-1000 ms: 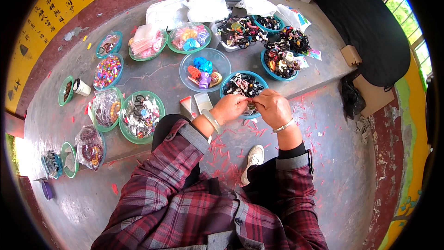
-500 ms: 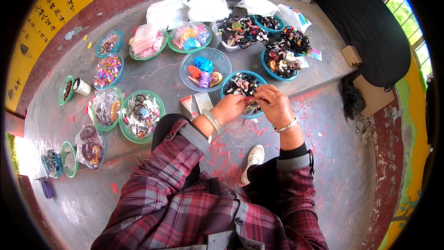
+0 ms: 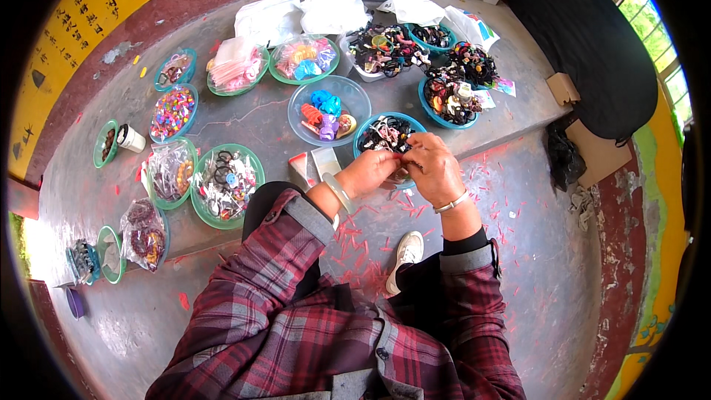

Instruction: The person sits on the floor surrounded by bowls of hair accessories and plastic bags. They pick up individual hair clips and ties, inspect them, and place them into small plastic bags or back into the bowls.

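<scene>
My left hand (image 3: 369, 172) and my right hand (image 3: 435, 171) meet over the near side of a blue bowl (image 3: 358, 150) filled with dark hair ties (image 3: 388, 134). Both sets of fingers are pinched together, fingertip to fingertip. Whatever they grip is tiny and mostly covered; a trace of red shows between the tips. A light bangle (image 3: 338, 191) circles my left wrist, and a thin bracelet (image 3: 452, 202) my right. Just left of the bowl lie a pale open box (image 3: 326, 163) and a red-and-white packet (image 3: 300, 168).
Beyond my hands sits a transparent bowl (image 3: 298, 96) with coloured scrunchies. Bowls of beads (image 3: 172, 112), bagged hair accessories (image 3: 171, 170) and hair ties (image 3: 226, 185) stand to the left. Red scraps (image 3: 363, 252) litter the lower floor around my white shoe (image 3: 405, 258). The raised ledge's edge (image 3: 511, 135) runs right.
My right hand has shifted slightly left and up, and its fingers have turned closer to those of my left. The left hand barely moves. Bowls and bags stay put.
</scene>
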### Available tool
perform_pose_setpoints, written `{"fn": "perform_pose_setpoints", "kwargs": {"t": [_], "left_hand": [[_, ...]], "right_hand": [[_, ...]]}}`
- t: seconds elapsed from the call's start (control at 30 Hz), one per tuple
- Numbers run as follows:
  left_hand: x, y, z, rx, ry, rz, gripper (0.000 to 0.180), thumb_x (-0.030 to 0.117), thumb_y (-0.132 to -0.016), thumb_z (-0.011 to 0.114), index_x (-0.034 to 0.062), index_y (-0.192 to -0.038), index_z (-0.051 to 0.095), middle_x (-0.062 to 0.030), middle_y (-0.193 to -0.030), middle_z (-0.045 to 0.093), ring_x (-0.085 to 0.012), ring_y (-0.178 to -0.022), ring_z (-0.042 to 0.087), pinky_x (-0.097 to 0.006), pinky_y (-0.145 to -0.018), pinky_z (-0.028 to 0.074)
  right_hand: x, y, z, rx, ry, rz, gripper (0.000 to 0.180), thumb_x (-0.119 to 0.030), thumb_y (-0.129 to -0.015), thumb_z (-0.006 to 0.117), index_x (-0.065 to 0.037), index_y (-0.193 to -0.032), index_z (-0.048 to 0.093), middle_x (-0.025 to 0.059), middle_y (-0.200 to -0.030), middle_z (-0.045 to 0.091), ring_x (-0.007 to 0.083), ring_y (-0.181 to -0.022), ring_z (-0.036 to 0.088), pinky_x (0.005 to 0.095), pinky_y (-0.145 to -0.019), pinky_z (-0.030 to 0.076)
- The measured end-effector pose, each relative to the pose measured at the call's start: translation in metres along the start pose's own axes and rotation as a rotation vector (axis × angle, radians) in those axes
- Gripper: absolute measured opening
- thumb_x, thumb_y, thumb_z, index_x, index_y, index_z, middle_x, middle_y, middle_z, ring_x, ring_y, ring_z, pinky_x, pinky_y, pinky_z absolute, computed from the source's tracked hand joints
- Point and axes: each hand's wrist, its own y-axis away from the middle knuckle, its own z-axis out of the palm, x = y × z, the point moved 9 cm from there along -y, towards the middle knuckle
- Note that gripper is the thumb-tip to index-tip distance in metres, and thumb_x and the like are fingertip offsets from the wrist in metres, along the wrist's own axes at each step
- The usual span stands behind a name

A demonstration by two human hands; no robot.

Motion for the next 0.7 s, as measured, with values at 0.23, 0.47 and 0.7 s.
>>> {"fn": "perform_pose_setpoints", "kwargs": {"t": [0.23,0.47,0.7], "left_hand": [[0.006,0.004,0.001,0.030,0.125,-0.048,0.032,0.027,-0.091,0.040,0.0043,-0.112,0.051,-0.0039,-0.093,0.059,-0.0123,-0.085,0.058,-0.029,-0.073,0.049],[0.001,0.001,-0.003,0.035,0.133,-0.038,0.032,0.026,-0.091,0.040,0.0055,-0.112,0.051,-0.0023,-0.091,0.059,-0.0110,-0.083,0.057,-0.028,-0.073,0.049],[0.002,0.003,-0.001,0.022,0.022,-0.037,0.030,0.025,-0.090,0.042,0.0065,-0.111,0.053,-0.0023,-0.092,0.058,-0.0128,-0.084,0.057,-0.029,-0.072,0.050]], "right_hand": [[0.018,-0.002,-0.002,-0.002,-0.196,0.292,0.028,-0.004,-0.061,0.065,-0.006,-0.088,0.060,0.0096,-0.088,0.056,0.0269,-0.084,0.055,0.0333,-0.071,0.045],[0.024,0.001,-0.011,0.041,-0.217,0.220,0.021,-0.004,-0.066,0.064,-0.005,-0.086,0.060,0.0086,-0.081,0.058,0.0263,-0.079,0.056,0.0327,-0.068,0.045],[0.020,0.000,-0.005,-0.018,-0.131,0.126,0.012,-0.002,-0.067,0.060,-0.005,-0.079,0.060,0.0088,-0.074,0.058,0.0263,-0.073,0.055,0.0348,-0.064,0.044]]}}
